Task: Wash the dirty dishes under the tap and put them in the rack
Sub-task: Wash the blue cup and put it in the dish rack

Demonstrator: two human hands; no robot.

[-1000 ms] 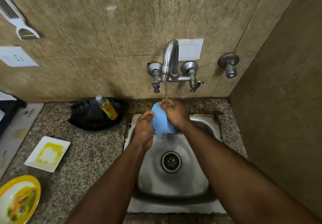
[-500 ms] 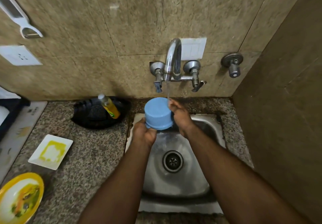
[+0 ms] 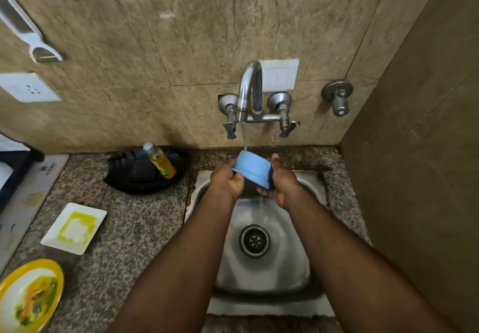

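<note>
Over the sink [image 3: 305,262], both hands hold a blue bowl [image 3: 252,168] beneath the tap [image 3: 249,91]. Bowl orientation: upside down and tilted, base toward the wall, rim toward the person. Water stream falls from the spout onto the upper left edge of the base; a thin run of water drops off the rim into the basin, above the drain [image 3: 255,241].

Left hand [image 3: 228,181]: fingers curled round the left side of the bowl, gripping the rim. Right hand [image 3: 281,183]: cupped against the right side, fingers wrapped under the rim, thumb raised alongside the wall of the bowl.

Counter [image 3: 134,229], left of the sink:
- Black rack [image 3: 134,177] at the back, against the wall, near the sink's left edge. A bottle [image 3: 160,161] of yellow liquid leans in it, cap toward the wall.
- White square plate [image 3: 74,227] with yellow residue, in front of the rack and well apart from the sink.
- Yellow-rimmed plate [image 3: 28,296] with food remains, at the near left corner, partly cut by the frame edge.

Wall: a separate valve [image 3: 338,96] sits right of the tap; a white socket [image 3: 28,87] is at far left.
</note>
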